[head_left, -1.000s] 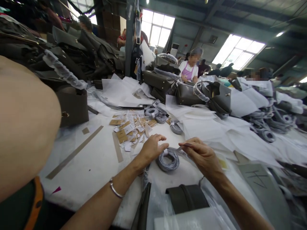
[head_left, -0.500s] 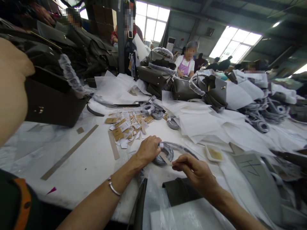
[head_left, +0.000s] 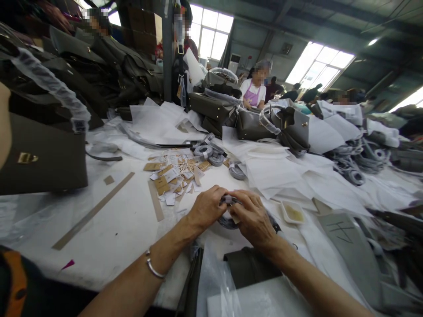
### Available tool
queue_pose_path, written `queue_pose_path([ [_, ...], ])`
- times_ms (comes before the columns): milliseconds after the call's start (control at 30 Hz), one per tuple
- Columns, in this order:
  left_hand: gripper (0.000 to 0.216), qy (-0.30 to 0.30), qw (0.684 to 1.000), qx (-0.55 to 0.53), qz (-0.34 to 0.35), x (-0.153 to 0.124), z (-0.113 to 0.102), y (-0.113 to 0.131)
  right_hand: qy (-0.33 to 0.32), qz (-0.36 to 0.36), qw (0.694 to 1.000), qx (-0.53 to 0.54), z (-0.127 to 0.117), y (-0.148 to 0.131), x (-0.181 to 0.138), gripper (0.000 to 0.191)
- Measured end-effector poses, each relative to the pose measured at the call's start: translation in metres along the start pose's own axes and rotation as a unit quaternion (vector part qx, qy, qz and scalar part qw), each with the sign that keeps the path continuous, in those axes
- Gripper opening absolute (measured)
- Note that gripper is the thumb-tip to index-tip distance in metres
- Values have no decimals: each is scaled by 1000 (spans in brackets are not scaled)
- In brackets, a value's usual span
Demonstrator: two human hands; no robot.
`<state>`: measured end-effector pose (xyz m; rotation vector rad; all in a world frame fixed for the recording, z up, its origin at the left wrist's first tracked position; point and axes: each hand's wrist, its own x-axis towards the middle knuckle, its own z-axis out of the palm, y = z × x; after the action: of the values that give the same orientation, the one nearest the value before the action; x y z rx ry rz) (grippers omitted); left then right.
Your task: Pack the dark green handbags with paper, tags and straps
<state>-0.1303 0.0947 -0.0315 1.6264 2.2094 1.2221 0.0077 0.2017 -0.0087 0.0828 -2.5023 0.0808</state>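
Observation:
A coiled, plastic-wrapped bag strap (head_left: 227, 223) stands over the white table between my hands. My left hand (head_left: 209, 206) is closed on its left side, fingertips at the top of the coil. My right hand (head_left: 254, 216) closes on the coil from the right, its fingers bent over the top. A pale paper band (head_left: 228, 199) shows around the strap between my fingertips. Part of a beige strip (head_left: 235, 217) pokes out under my right fingers. The lower part of the coil is visible; my fingers hide much of the rest.
Paper tags (head_left: 172, 176) and other coiled straps (head_left: 216, 158) lie beyond my hands. A small dish (head_left: 292, 212) sits right, near white sheets (head_left: 274, 169). A dark bag (head_left: 46, 154) is at left beside another person's arm (head_left: 4, 123). Olive material (head_left: 249, 264) lies in front.
My right hand has moved up and left from the loose end of the beige strip onto the coil. The dark bag at left has shifted left and nearer, along with the other person's arm.

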Motion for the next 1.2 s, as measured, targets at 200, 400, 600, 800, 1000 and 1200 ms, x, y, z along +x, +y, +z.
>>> queue_pose_path([
  [200, 21, -3, 983, -173, -60, 4, -13, -2, -41, -41, 997, 54, 12, 22, 3, 14],
  [400, 63, -130, 942, -240, -193, 9, -28, -25, -9, -61, 998, 15, 8, 28, 1, 20],
  [600, 65, -165, 796, -507, -286, 10, 5, -29, -20, -89, 996, -21, 0, 22, 0, 15],
  [800, 54, -134, 799, -521, -268, 14, 17, -34, -43, -105, 993, 24, -5, 14, -4, 22],
  [1000, 53, -149, 839, -459, -251, 14, 7, -37, -18, 11, 987, 158, -4, 10, 1, 14],
  [1200, 49, -203, 869, -404, -200, 10, -13, -25, 18, 234, 930, 282, 4, 16, -8, 4],
])
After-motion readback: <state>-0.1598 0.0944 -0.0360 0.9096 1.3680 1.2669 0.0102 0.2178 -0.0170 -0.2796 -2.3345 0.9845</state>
